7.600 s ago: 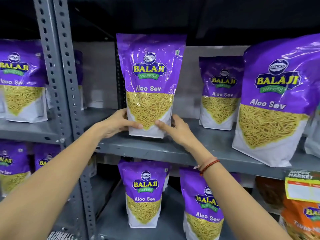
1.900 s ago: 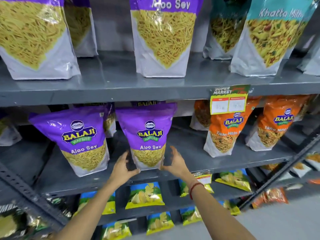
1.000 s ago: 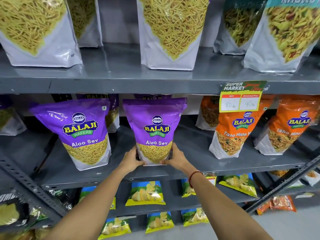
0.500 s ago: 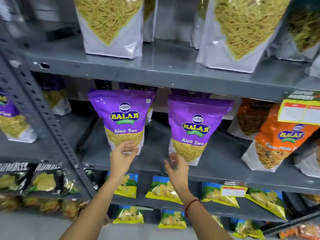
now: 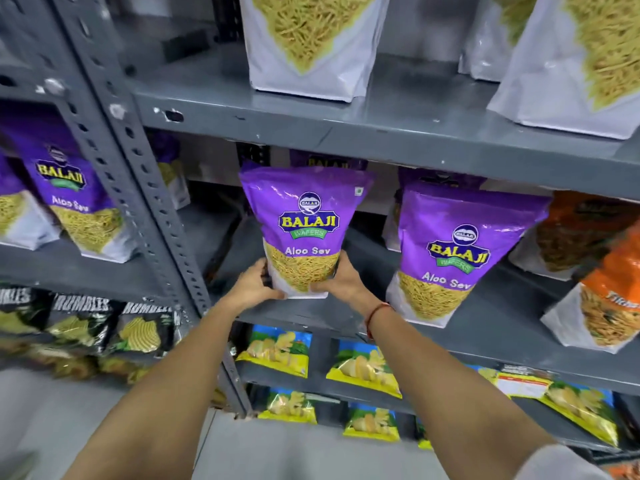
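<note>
**Left hand [image 5: 254, 284] and right hand [image 5: 346, 280] clasp the foot of a purple Aloo Sev pouch [image 5: 304, 220]**

Both hands are closed round the same packet. The left hand grips its bottom corner at 7 o'clock, fingers curled behind the side edge and thumb laid along the white base. The right hand takes the opposite corner at 5 o'clock, with the thumb across the front and the fingers hidden behind. A red thread [image 5: 375, 315] circles the right wrist.

The pouch stands upright between the two palms and rises from them toward 12 o'clock, with its label facing outward. Its top reaches almost to the underside of the upper shelf [image 5: 381, 126]. It sits near the front edge of the grey middle shelf [image 5: 485, 327]. From where I stand I cannot tell whether its base touches the metal or hangs just above it.

At 3 o'clock from the held pouch stands a second purple pouch [image 5: 457, 251], near it but not touching and tilted a little. More purple packets show behind both. Further toward 3 o'clock come the orange pouches [image 5: 609, 292]. At 9 o'clock the perforated grey upright [image 5: 138, 174] slants across, with other purple packets beyond it. At 6 o'clock, below the hands, blue-and-yellow chip bags [image 5: 277, 348] lie on the lower shelves. Black Rumbles bags [image 5: 138, 327] are at 8 o'clock. At 12 o'clock a white-bottomed pouch [image 5: 304, 46] stands on the upper shelf.
</note>
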A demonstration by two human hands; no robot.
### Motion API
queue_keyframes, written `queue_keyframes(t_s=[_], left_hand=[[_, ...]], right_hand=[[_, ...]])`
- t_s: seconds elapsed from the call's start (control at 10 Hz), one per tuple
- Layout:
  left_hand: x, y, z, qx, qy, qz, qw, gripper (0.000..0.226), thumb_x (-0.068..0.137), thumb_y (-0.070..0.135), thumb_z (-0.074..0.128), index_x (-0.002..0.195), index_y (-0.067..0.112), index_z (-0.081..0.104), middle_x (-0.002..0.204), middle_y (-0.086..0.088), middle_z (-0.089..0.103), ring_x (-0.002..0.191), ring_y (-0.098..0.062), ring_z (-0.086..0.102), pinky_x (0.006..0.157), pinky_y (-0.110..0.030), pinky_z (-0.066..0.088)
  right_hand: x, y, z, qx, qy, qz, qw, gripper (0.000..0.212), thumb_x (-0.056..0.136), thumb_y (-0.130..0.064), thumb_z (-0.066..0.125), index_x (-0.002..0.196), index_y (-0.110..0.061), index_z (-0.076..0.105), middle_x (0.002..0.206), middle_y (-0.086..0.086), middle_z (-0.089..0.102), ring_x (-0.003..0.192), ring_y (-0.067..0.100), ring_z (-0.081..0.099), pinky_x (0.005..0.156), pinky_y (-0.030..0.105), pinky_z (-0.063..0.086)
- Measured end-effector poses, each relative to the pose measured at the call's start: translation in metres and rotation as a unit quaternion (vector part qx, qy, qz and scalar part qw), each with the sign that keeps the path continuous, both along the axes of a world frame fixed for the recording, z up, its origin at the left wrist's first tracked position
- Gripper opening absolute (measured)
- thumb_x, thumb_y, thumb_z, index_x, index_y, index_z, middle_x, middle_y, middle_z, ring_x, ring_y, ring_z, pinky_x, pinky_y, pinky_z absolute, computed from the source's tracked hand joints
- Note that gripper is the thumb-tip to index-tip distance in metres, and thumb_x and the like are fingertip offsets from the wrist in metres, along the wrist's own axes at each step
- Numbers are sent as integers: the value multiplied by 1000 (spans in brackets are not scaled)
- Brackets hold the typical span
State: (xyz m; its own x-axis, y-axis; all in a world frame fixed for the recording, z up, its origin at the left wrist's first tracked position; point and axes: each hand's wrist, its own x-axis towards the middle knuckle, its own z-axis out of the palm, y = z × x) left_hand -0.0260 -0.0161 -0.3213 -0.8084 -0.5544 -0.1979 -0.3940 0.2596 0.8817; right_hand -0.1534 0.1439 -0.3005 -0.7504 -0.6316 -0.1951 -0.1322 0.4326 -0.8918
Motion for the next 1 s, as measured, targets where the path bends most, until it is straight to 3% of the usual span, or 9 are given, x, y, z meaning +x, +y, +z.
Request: queue_keyframes(t_s=[0.1,0.2,0.3,0.5,0.7,0.9,1.0], left_hand=[[-5,1,4,14,40,16,999,63,57,-9,80,111,7,53,108,-13,64,102,-29,63,92,-43,51],[-8,2,16,30,47,12,998,68,58,-14,78,119,-3,50,115,-17,62,101,-25,60,87,-37,50],[-12,-1,22,32,50,-11,998,69,59,-13,77,122,-2,49,121,-20,61,103,-27,60,90,-36,48],[-5,1,15,34,18,-12,999,75,58,-7,81,124,-1,46,123,-20,60,105,-27,60,92,-38,48],[-7,-4,14,22,-3,-34,999,79,58,-3,82,126,2,44,127,-18,58,113,-31,58,95,-38,47],[-4,-5,13,-84,-76,-33,993,70,61,20,84,121,6,50,122,-13,64,112,-28,60,98,-40,47],[3,6,19,-173,-104,-5,979,54,68,27,78,111,2,56,117,-20,65,110,-34,59,90,-39,46]], right_hand=[[4,1,4,-4,15,-15,1000,85,55,-8,87,125,-10,39,125,13,58,115,26,54,95,38,47],[7,4,7,-10,20,-40,999,82,56,-10,88,123,-7,40,124,11,59,110,21,53,89,29,45],[9,6,10,-23,24,-62,998,81,57,-11,88,122,-6,41,122,11,60,107,17,52,82,21,39],[17,8,7,-15,39,-54,998,82,57,-14,88,124,-7,40,125,14,59,119,28,54,92,34,47],[20,10,6,-2,42,-50,998,83,60,-16,87,125,-6,38,127,14,57,120,29,52,94,37,46],[26,15,15,37,40,-35,998,83,65,-17,83,130,-4,34,129,17,55,122,32,50,96,38,44],[35,33,26,73,96,-43,992,62,70,-14,77,121,3,47,119,21,61,112,34,56,89,34,44]])
